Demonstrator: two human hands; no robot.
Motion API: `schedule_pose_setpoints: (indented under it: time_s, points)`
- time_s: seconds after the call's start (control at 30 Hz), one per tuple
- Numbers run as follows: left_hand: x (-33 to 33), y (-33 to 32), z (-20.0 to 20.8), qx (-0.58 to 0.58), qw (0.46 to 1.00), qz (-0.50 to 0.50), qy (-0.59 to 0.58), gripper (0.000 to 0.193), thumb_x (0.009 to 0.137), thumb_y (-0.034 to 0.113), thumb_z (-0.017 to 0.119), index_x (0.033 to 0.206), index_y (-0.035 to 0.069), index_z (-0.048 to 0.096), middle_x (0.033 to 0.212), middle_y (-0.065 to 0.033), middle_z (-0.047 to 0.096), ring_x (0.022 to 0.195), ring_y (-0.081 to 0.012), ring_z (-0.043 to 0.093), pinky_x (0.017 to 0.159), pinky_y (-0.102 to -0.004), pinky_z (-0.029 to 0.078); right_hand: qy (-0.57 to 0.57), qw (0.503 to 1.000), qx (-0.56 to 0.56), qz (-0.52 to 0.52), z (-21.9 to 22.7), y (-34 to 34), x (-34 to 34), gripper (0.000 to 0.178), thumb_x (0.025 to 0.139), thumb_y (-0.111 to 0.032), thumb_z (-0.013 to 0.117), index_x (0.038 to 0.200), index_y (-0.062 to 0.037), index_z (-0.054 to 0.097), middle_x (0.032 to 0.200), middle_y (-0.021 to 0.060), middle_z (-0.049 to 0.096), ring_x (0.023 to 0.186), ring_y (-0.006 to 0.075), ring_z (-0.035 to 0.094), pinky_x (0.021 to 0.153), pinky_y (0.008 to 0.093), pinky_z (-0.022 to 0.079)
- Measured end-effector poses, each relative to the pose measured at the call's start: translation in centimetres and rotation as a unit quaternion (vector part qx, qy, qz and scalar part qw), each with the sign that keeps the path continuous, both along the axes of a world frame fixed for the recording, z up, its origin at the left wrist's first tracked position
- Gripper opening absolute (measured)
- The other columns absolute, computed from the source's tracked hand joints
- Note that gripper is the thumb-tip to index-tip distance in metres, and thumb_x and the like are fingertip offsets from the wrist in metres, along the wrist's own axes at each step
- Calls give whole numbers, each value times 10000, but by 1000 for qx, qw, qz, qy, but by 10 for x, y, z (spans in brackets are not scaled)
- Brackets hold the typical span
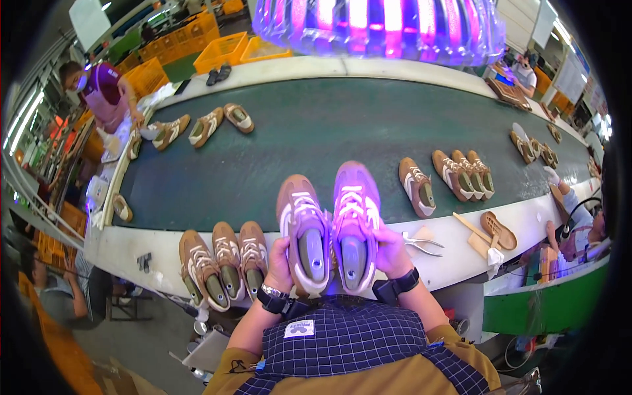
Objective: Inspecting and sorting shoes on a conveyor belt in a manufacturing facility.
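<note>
Side by side in front of me are two brown sneakers with white laces and white side stripes, toes pointing away. My left hand [280,264] is closed round the heel side of the left sneaker [301,197]. Gripped at its outer side by my right hand [393,253] is the right sneaker [351,191], tinted purple by the light. Each has a grey-green last with a small hole showing in its opening. Several matching sneakers [225,253] stand on the white ledge to the left of my left hand.
A green conveyor belt [283,131] carries more sneakers [453,172]. Pliers [424,245], a sole [498,230] and a wooden stick [471,226] lie on the right ledge. A purple-lit lamp [378,29] hangs overhead. Co-workers [108,95] stand around the belt; yellow crates [220,52] are behind.
</note>
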State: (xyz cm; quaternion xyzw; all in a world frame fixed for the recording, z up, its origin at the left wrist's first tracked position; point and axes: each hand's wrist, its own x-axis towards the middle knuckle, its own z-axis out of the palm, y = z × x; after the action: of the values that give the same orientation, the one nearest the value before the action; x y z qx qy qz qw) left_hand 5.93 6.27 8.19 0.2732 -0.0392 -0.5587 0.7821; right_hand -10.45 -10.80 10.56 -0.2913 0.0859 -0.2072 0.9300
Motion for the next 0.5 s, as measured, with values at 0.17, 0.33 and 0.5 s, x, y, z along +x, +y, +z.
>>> schedule_pose_setpoints:
  time_s: [0.17, 0.33, 0.5]
  points:
    - [5, -1, 7, -62, 984, 168, 3, 487, 822, 246, 559, 1254, 50, 452, 1219, -107, 540, 1126, -251, 518, 985, -398, 404, -11, 997, 72, -18, 6, -14, 6, 533, 807, -135, 567, 1289, 14, 394, 1232, 147, 509, 1155, 273, 490, 1037, 419, 342]
    - [3, 5, 6, 2, 980, 198, 26, 502, 804, 250, 589, 1249, 63, 450, 1223, -100, 529, 1136, -262, 503, 982, -422, 409, 38, 987, 93, -123, 0, -15, 6, 460, 818, -110, 602, 1243, -34, 443, 1186, 94, 539, 1116, 243, 519, 989, 422, 397]
    - [-1, -1, -4, 37, 974, 215, 57, 504, 797, 265, 599, 1237, 67, 456, 1222, -99, 517, 1130, -269, 498, 975, -454, 410, 63, 978, 116, -163, -9, -6, 6, 412, 831, -104, 603, 1216, -62, 464, 1147, 74, 555, 1069, 217, 548, 929, 412, 450]
